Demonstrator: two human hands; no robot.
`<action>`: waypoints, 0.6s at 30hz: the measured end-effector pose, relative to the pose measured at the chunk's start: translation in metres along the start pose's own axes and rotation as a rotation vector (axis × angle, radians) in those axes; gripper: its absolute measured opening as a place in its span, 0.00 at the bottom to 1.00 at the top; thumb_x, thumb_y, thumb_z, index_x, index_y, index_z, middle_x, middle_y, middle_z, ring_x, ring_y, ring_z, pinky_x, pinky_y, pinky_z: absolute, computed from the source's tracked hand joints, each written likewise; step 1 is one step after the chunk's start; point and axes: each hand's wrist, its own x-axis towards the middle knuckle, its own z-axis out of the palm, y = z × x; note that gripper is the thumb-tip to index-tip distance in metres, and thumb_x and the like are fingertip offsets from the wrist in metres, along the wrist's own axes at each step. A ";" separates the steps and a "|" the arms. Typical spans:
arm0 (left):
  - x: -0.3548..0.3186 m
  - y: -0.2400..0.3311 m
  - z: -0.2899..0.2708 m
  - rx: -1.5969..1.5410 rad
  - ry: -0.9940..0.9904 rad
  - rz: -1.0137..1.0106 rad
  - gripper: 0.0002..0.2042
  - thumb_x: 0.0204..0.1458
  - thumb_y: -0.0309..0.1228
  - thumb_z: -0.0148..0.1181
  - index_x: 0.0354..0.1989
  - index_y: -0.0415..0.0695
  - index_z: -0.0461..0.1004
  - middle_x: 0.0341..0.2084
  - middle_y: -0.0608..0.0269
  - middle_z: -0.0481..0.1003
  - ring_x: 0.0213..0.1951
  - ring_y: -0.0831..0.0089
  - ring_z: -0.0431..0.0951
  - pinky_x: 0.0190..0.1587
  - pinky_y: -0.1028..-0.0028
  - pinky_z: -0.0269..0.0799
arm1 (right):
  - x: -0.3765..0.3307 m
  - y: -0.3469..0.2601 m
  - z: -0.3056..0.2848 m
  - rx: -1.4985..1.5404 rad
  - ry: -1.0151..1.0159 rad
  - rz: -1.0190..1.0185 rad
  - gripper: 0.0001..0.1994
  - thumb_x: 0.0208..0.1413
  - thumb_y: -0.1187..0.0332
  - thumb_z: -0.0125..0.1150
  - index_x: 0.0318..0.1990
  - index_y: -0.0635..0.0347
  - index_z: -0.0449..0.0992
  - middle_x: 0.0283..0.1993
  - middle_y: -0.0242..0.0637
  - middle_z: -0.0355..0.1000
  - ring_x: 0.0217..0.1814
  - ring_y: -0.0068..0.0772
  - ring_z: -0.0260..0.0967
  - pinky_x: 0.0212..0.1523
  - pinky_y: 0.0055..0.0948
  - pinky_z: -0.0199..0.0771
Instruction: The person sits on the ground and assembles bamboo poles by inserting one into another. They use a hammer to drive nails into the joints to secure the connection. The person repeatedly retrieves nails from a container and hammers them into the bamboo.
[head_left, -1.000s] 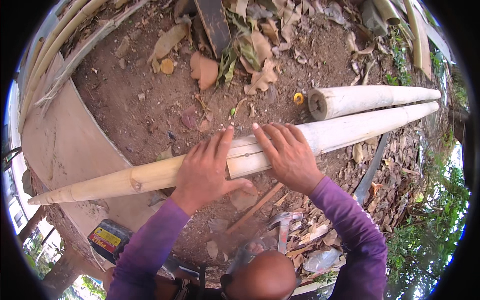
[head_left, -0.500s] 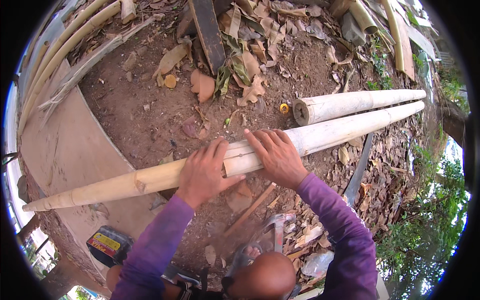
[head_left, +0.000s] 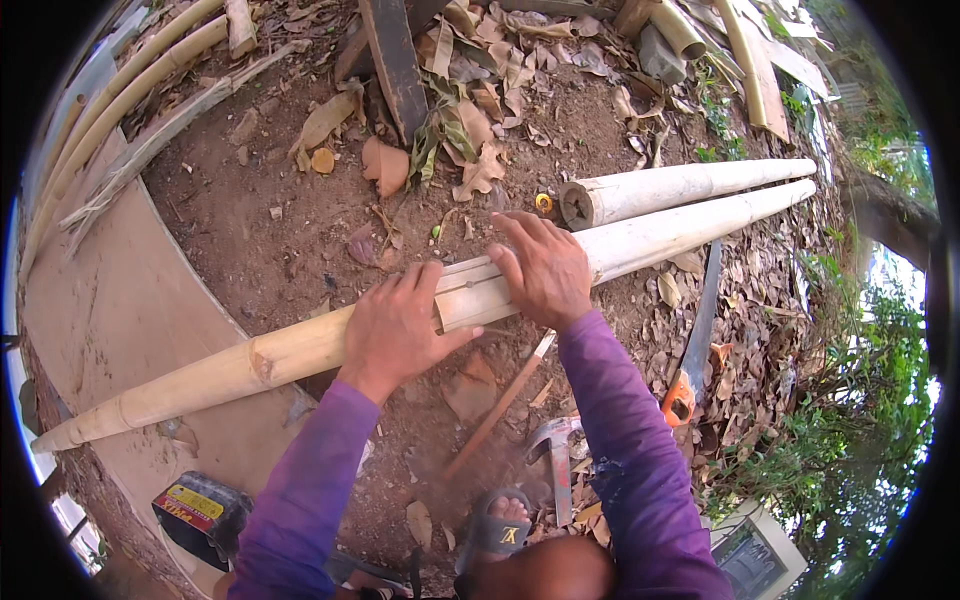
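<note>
A long bamboo pole point(head_left: 205, 378) crosses in front of me, rising from lower left to upper right. Its yellower left length meets a paler, thicker bamboo length point(head_left: 665, 236) between my hands, where a cut edge and a lengthwise slit show. My left hand point(head_left: 388, 330) is closed over the yellow length beside that edge, thumb stretched toward the join. On the pale length rests my right hand point(head_left: 548, 265), its fingers curved over the far side and partly hidden. Below the pole are a claw hammer point(head_left: 560, 468) and a thin wooden stick point(head_left: 500, 408).
Another bamboo pole point(head_left: 700, 182) lies just beyond the pale length. A handsaw point(head_left: 703, 320) with an orange handle is at right. A plywood sheet point(head_left: 130, 300) and a black box with a yellow label point(head_left: 203, 515) are at left. A dark plank point(head_left: 393, 70) stands ahead among dry leaves.
My right hand has shifted slightly right along the pale bamboo, its fingers reaching farther over. My left hand keeps its hold. The view has moved, so the saw's orange handle now shows.
</note>
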 end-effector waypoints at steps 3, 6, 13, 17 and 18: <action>-0.002 0.004 -0.001 -0.007 0.015 -0.003 0.43 0.50 0.64 0.76 0.62 0.42 0.72 0.47 0.47 0.82 0.47 0.46 0.86 0.48 0.52 0.82 | -0.009 0.007 0.005 0.062 -0.086 0.147 0.23 0.75 0.50 0.52 0.62 0.57 0.82 0.53 0.44 0.83 0.57 0.47 0.80 0.63 0.44 0.75; -0.006 0.009 0.000 0.010 0.059 0.001 0.42 0.49 0.63 0.77 0.62 0.43 0.72 0.47 0.47 0.81 0.47 0.46 0.86 0.47 0.52 0.82 | -0.016 -0.001 0.005 0.010 -0.023 0.192 0.21 0.74 0.52 0.54 0.60 0.56 0.82 0.52 0.43 0.83 0.55 0.47 0.81 0.63 0.44 0.76; -0.018 0.001 0.004 -0.043 0.188 0.220 0.39 0.53 0.49 0.75 0.69 0.41 0.70 0.59 0.48 0.79 0.62 0.52 0.80 0.63 0.53 0.77 | -0.056 -0.131 0.004 0.410 0.410 0.043 0.16 0.69 0.64 0.63 0.58 0.63 0.78 0.58 0.54 0.78 0.62 0.56 0.76 0.66 0.55 0.75; -0.023 -0.010 0.006 -0.065 0.041 0.107 0.51 0.53 0.51 0.79 0.80 0.42 0.58 0.69 0.39 0.70 0.71 0.41 0.71 0.72 0.50 0.68 | -0.052 -0.203 -0.049 0.563 0.103 -0.251 0.15 0.60 0.67 0.66 0.52 0.64 0.80 0.48 0.51 0.78 0.55 0.57 0.80 0.57 0.55 0.80; -0.023 -0.012 0.002 -0.113 0.008 0.093 0.54 0.53 0.52 0.79 0.82 0.43 0.55 0.72 0.36 0.67 0.73 0.38 0.68 0.74 0.49 0.66 | -0.047 -0.219 -0.067 0.565 -0.044 -0.349 0.14 0.57 0.68 0.67 0.49 0.64 0.80 0.46 0.51 0.79 0.52 0.57 0.81 0.52 0.54 0.81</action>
